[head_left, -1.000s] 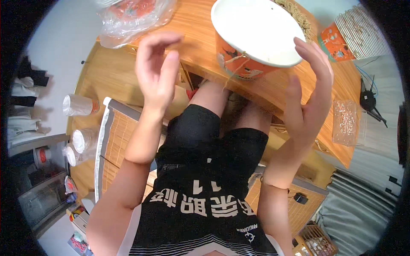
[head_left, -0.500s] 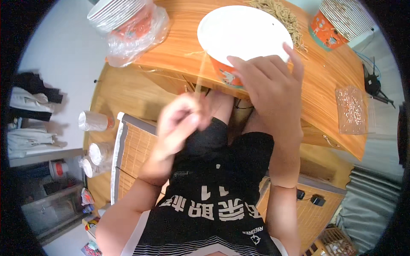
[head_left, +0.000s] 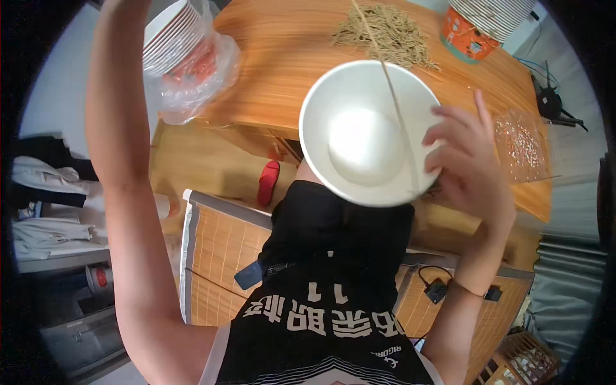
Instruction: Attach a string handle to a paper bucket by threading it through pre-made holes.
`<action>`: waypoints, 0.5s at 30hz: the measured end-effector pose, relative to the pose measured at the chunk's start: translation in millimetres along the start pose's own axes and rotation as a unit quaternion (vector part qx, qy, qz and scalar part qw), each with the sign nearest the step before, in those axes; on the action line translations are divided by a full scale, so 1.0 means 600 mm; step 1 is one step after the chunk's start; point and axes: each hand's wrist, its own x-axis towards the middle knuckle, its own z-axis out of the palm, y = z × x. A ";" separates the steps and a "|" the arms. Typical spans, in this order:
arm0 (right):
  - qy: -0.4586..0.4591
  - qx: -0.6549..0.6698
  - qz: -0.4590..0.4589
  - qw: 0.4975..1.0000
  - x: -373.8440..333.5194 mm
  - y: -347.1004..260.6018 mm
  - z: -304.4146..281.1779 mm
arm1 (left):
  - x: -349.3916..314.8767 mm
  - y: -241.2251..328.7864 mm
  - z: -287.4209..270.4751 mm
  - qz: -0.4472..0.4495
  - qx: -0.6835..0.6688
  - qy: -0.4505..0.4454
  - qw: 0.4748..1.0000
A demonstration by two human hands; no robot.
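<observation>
The tilted bucket [head_left: 350, 96] could slip if the right fingers [head_left: 457, 117], curled at its three o'clock, grip unclear, hold weakly, left fingers being out of view.

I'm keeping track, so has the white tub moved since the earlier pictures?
Yes. Judged against the front edge of the table, the tub shifted toward the black shorts, its rim now overlapping them in view.

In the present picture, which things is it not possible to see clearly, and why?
In the head view:
Left hand: cut off by the top edge.
String: upper end cut off there too.
Right hand: blurred; contact with the bucket unclear.
Bucket's outside: hidden behind its rim.
</observation>
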 end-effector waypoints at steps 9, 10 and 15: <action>0.064 -0.088 -0.023 0.994 0.018 0.139 -0.030 | -0.014 -0.109 0.210 -0.220 -0.230 0.127 0.939; 0.087 -0.066 0.028 0.994 0.024 0.138 -0.037 | -0.041 -0.122 0.247 -0.179 -0.219 0.181 0.942; 0.506 0.140 0.273 0.806 0.005 -0.094 0.023 | -0.128 -0.147 0.326 -0.003 -0.479 0.338 0.810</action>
